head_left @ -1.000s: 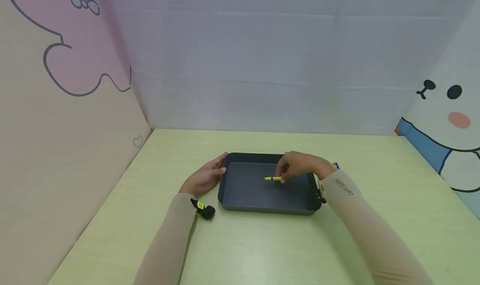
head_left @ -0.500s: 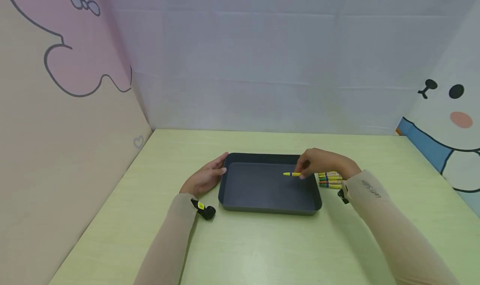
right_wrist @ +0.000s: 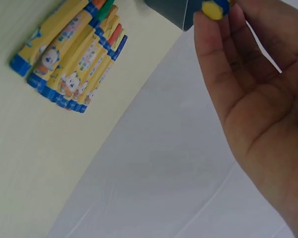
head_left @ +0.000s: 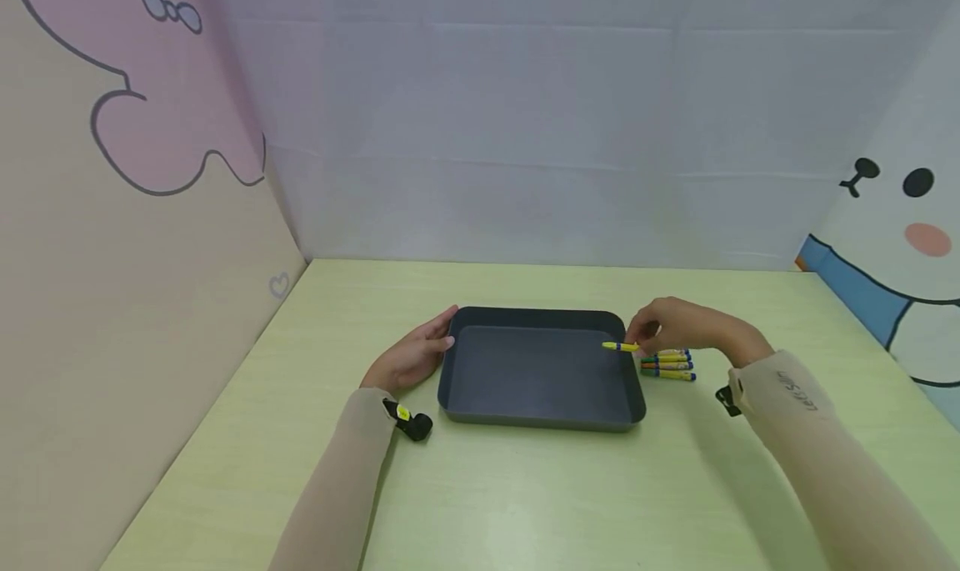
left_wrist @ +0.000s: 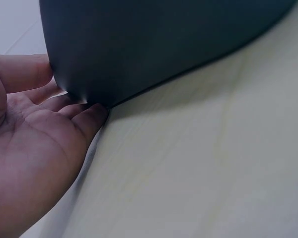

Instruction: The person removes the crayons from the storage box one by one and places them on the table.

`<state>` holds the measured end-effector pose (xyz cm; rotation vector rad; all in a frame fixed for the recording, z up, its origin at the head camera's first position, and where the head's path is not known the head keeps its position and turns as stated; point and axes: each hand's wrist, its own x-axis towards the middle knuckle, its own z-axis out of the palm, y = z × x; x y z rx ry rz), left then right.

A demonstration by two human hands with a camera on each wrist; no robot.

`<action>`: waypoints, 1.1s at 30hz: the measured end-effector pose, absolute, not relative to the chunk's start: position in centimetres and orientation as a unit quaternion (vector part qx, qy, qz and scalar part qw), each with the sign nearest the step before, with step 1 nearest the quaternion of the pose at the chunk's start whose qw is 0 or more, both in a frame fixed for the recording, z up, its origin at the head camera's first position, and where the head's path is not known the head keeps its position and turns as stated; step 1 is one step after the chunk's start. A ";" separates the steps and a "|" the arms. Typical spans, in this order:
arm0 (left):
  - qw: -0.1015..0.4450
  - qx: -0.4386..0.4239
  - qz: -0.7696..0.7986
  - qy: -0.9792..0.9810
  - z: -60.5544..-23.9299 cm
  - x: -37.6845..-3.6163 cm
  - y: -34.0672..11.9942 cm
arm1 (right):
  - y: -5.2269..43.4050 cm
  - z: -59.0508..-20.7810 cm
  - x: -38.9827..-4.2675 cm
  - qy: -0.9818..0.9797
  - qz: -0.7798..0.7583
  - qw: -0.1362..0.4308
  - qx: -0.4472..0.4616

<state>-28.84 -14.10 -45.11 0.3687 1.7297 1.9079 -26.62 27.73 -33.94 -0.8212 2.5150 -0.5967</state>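
My left hand (head_left: 411,357) is at the left side of a dark grey tray (head_left: 633,392). In the left wrist view its thumb (left_wrist: 32,72) meets the tray's rim while the fingers lie against the outer wall. Over the tray's right rim, my right hand (head_left: 678,325) pinches a yellow crayon (head_left: 619,347) between thumb and fingertips, its tip pointing left. From the right wrist, only the crayon's yellow and blue end shows. Just below that hand, several yellow-wrapped crayons (right_wrist: 69,57) lie side by side on the table, with blue ends and differently coloured tips.
The pale wooden table (head_left: 525,496) extends around the tray. A white sheet (head_left: 480,137) stands along its far edge. Printed panels with a pink figure (head_left: 187,104) and a white bear (head_left: 892,237) flank it left and right.
My right hand has moved right with the crayon, from over the tray's middle to its right rim, uncovering the row of crayons. The left hand and tray stay in place.
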 end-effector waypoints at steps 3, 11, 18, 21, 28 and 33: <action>0.268 0.137 0.707 0.640 -45.1 -28.8 -14.1 | 28.5 -33.9 -26.4 0.906 -0.223 0.224 -0.280; 0.269 0.140 0.706 0.640 -45.2 -28.7 -14.0 | 30.8 -35.2 -26.2 0.911 -0.227 0.239 -0.250; 0.269 0.137 0.705 0.641 -45.1 -28.7 -14.0 | 32.4 -36.2 -26.1 0.907 -0.241 0.261 -0.227; 0.267 0.132 0.706 0.643 -45.1 -28.7 -14.1 | 32.6 -36.8 -25.9 0.907 -0.242 0.262 -0.223; 0.268 0.130 0.709 0.640 -45.2 -28.9 -14.1 | 32.8 -38.1 -25.7 0.911 -0.232 0.263 -0.215; 0.268 0.125 0.709 0.640 -45.1 -28.8 -14.1 | 32.8 -38.4 -25.6 0.915 -0.227 0.257 -0.212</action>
